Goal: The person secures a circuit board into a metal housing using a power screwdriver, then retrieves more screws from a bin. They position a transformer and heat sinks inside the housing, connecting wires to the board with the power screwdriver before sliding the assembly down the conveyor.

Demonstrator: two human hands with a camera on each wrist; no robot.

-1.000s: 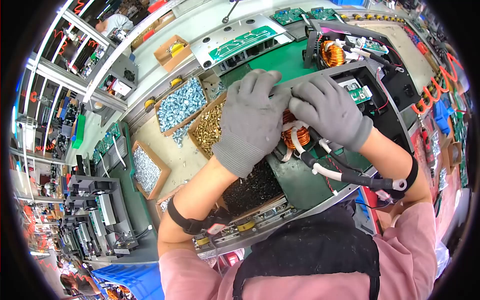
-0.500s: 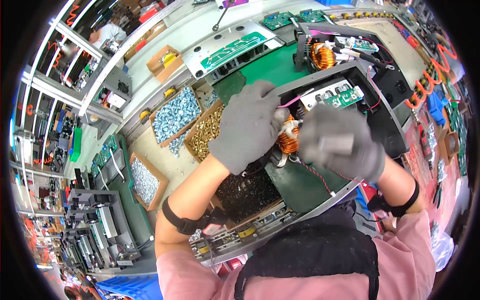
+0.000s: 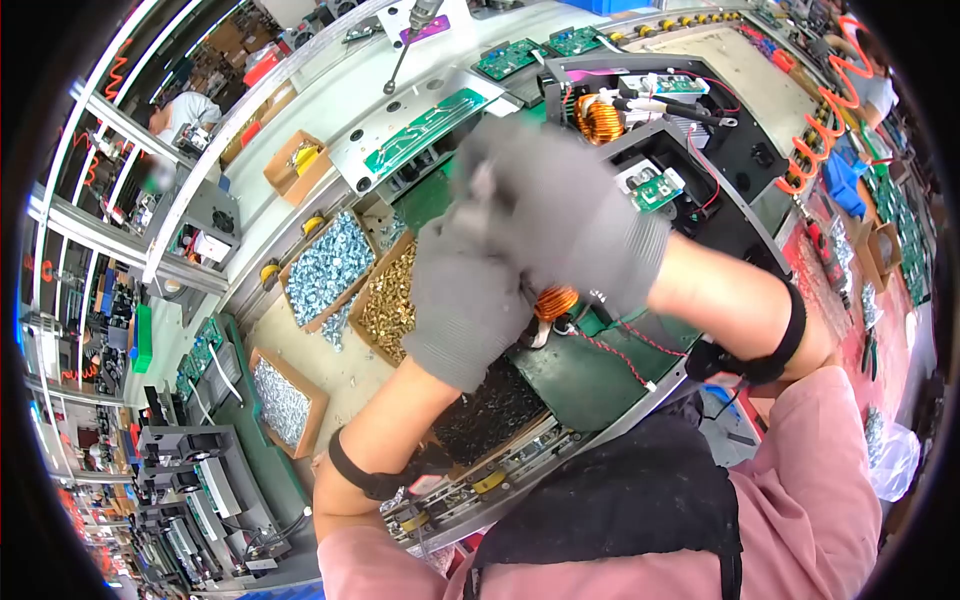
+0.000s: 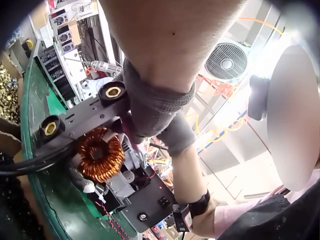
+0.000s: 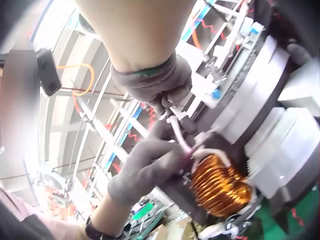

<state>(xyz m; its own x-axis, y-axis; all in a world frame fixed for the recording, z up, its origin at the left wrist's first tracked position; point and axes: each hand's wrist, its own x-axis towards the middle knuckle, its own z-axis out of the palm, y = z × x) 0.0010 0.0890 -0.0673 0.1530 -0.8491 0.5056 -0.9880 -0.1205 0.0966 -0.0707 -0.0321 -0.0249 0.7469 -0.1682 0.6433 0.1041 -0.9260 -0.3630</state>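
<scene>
In the head view, the grey-gloved left hand (image 3: 465, 295) is at the near-left corner of a dark metal chassis (image 3: 740, 225), beside a copper-wound coil (image 3: 556, 302). The blurred right hand (image 3: 575, 210) is just above and right of it, its fingers close to the left hand's. The right wrist view shows the right hand (image 5: 157, 85) with curled fingers pinching the upper end of a white-sleeved lead (image 5: 178, 132). Below, the left hand (image 5: 147, 170) grips around a pinkish wire beside the coil (image 5: 220, 186). The left hand (image 4: 152, 107) partly covers the chassis edge (image 4: 82, 117).
Left of the hands are boxes of silver screws (image 3: 330, 270), brass parts (image 3: 388, 305) and black screws (image 3: 490, 410). A second chassis (image 3: 650, 85) stands behind. A driver (image 3: 400, 55) hangs above a white fixture (image 3: 365, 150) holding a green board.
The right hand has swung from the coil's right side up and left to the left hand. The white-and-black cable seen earlier over the front edge is out of that place. The head view has shifted.
</scene>
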